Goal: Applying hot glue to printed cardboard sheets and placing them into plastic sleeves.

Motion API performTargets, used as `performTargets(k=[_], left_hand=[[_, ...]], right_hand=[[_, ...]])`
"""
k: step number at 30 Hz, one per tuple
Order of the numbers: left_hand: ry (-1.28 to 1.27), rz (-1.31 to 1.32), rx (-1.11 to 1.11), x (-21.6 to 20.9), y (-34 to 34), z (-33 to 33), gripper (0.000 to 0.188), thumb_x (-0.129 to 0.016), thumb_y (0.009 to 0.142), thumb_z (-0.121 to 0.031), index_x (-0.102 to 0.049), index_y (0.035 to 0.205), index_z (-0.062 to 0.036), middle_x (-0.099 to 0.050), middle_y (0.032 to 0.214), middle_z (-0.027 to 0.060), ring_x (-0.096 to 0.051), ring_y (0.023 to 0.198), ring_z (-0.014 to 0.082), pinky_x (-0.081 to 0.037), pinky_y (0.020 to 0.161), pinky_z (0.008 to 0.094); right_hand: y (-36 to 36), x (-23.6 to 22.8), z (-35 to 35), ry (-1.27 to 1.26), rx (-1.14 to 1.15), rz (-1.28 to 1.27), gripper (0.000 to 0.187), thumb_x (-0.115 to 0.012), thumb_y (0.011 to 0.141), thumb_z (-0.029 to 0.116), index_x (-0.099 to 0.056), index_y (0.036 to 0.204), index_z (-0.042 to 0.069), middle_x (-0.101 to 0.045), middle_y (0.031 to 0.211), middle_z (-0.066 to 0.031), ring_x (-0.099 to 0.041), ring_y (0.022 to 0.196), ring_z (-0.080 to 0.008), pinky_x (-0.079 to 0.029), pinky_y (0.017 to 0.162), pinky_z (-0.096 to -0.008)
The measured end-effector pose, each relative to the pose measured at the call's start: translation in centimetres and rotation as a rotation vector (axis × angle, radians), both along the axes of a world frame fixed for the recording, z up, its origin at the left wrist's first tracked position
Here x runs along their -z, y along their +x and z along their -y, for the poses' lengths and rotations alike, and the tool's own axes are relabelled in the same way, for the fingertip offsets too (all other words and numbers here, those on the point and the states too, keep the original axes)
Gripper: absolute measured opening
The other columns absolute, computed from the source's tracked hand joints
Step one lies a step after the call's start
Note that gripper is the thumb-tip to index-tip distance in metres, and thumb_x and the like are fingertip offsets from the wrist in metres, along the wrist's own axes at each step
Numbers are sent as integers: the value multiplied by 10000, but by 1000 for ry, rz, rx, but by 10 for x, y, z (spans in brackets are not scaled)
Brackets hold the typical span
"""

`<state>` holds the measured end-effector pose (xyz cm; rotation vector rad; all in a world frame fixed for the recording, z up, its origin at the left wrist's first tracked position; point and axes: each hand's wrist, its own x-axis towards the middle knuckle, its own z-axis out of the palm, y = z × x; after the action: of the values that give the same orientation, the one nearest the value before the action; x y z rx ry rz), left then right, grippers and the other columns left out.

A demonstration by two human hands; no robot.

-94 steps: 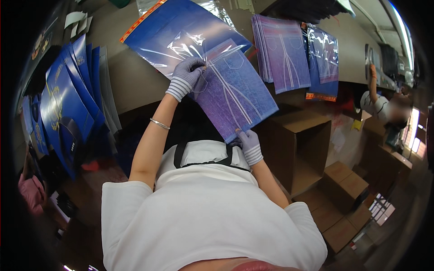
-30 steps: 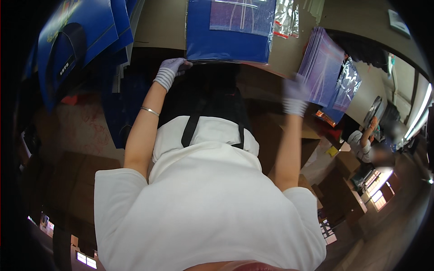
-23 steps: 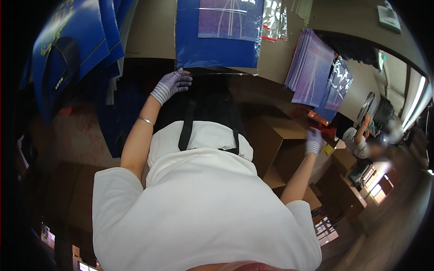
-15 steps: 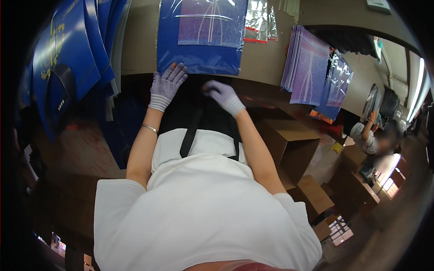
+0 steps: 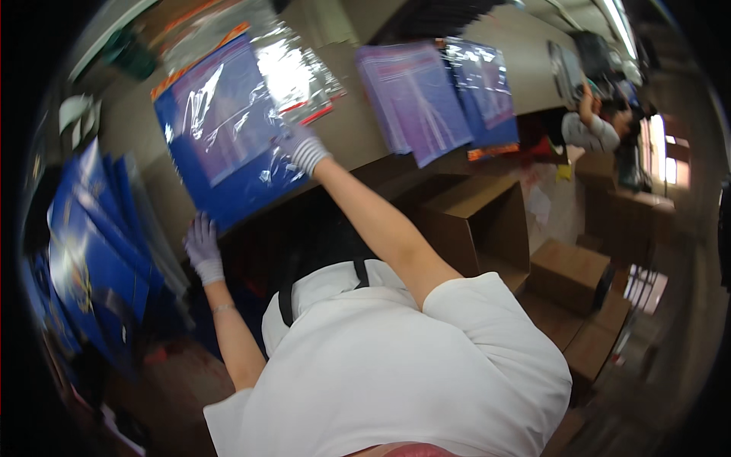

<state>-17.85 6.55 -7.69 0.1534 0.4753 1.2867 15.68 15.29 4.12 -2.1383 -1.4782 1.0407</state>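
A blue packet in a clear plastic sleeve (image 5: 247,190) lies tilted on the table, with a purple printed sheet (image 5: 217,114) showing through it. My left hand (image 5: 202,247), in a striped glove, is at the packet's near left corner, its fingers stretched out. Over the packet's right edge is my gloved right hand (image 5: 303,148), its fingers smeared by motion and glare. Just beyond it lie clear plastic bags with red edges (image 5: 293,76).
To the right lie a stack of purple printed sheets (image 5: 415,99) and another sleeved blue packet (image 5: 483,99). Blue folders (image 5: 99,244) hang at the left. Open cardboard boxes (image 5: 483,221) stand below the table at right. Another person (image 5: 590,129) works farther right.
My view has swung, so the table now slants. The right hand has come up from near my lap onto the packet. My left hand has shifted to the packet's near left corner.
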Motion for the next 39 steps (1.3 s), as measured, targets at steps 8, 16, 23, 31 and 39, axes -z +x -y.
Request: performTargets(k=[8, 16, 23, 31, 39], left_hand=[[-390, -380, -181, -20, 8, 0, 580, -187, 959, -418, -309, 1335, 6, -290, 1404, 215, -277, 1311, 339, -301, 1064, 462], [-496, -478, -129, -27, 11, -5, 432, -250, 957, -267, -318, 1264, 29, -353, 1341, 251, -387, 1230, 364, -371, 1006, 451], [229, -1551, 18, -183, 86, 8, 179, -602, 794, -81, -604, 947, 12, -632, 854, 123, -628, 746, 204, -506, 696, 302], [-18, -2891, 225, -295, -10, 5, 635, -704, 661, -327, -496, 1215, -96, -409, 1308, 99, -305, 1263, 282, -198, 1040, 493], [760, -2822, -605, -407, -21, 15, 268, -555, 775, 4, -623, 1021, -77, -621, 1076, 70, -476, 1170, 255, -292, 1014, 449]], right_hand=[[237, -240, 160, 240, 149, 219, 347, -593, 839, 201, -581, 1096, -33, -644, 991, -119, -592, 890, -161, -454, 796, -266], [392, -182, 207, 349, 100, 1199, 306, -549, 839, 195, -586, 1135, 123, -605, 924, -100, -583, 819, -287, -467, 725, -374], [412, 17, 126, -216, -50, 1100, 412, -578, 811, 270, -524, 1216, 215, -556, 1136, -126, -568, 986, -310, -464, 807, -432], [383, -19, 105, 155, 76, 882, 374, -528, 823, 218, -553, 1173, 89, -595, 1110, -141, -576, 988, -307, -445, 855, -380], [190, -43, 72, 493, 5, -97, 275, -495, 826, 20, -604, 1078, 11, -644, 1011, -105, -637, 869, -196, -489, 781, -288]])
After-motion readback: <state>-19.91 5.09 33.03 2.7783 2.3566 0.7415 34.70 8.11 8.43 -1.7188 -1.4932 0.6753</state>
